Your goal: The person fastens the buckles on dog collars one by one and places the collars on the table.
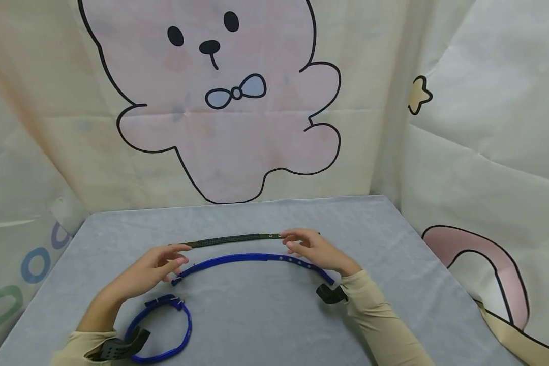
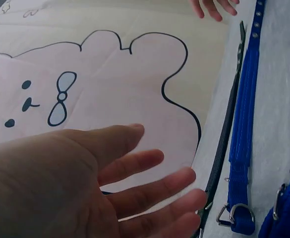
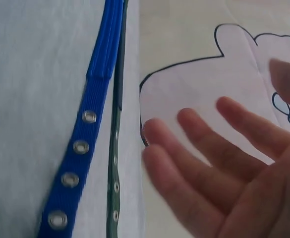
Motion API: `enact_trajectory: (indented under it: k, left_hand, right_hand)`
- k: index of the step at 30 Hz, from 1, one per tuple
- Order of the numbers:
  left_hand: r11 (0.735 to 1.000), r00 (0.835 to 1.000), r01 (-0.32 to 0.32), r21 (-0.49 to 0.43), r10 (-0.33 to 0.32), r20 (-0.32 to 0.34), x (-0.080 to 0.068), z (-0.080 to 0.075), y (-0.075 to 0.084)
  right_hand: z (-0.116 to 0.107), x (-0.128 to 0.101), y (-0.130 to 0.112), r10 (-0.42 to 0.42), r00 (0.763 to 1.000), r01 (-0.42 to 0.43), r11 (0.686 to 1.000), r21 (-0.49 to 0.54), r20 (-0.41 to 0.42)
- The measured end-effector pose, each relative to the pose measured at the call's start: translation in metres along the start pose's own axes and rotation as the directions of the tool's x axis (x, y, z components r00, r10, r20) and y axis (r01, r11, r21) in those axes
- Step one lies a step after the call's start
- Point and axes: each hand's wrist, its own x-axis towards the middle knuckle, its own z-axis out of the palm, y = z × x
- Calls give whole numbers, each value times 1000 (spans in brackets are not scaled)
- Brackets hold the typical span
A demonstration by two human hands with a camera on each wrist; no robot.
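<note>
A grey desk (image 1: pixel 256 330) seen from above, with a cartoon backdrop (image 1: pixel 219 127) hanging behind it. Three collars lie on the desk. A dark green collar (image 1: pixel 233 238) is stretched out straight across the middle, farthest from the person. Just nearer, a blue collar (image 1: pixel 251 259) lies opened in a shallow arch, its buckle end toward 9 o'clock and its eyelet end toward 3 o'clock. A second blue collar (image 1: pixel 162 330), fastened into a loop, rests at about 7 o'clock, near the left forearm.

The left hand (image 1: pixel 157 267) hovers at the 9 o'clock end of the green collar, fingers loosely spread and holding nothing — the left wrist view shows the palm open with the green collar (image 2: pixel 224 134) and the blue collar (image 2: pixel 244 129) running beside the fingertips. The right hand (image 1: pixel 308 249) is at the 3 o'clock end of the same collar, fingers relaxed and slightly parted; the right wrist view shows them above the desk beside the green collar (image 3: pixel 116 163) and the blue collar's (image 3: pixel 80 163) metal eyelets. Whether either hand's fingertips touch the green collar cannot be told.

Both arms wear beige sleeves (image 1: pixel 384 325).
</note>
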Motion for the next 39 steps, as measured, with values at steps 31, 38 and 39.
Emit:
enact_trajectory:
  k: [31, 38, 39]
  left_hand:
    - [978, 999, 46, 205, -40, -31, -1, 7, -19]
    - [985, 1000, 24, 171, -25, 3, 0, 2, -22]
    - [985, 999, 33, 172, -34, 6, 0, 2, -22]
  right_hand:
    - [-13, -9, 17, 235, 961, -180, 931, -317, 146]
    - [-15, -9, 20, 276, 954, -220, 911, -349, 120]
    - [-15, -9, 20, 283, 952, -226, 906, -359, 117]
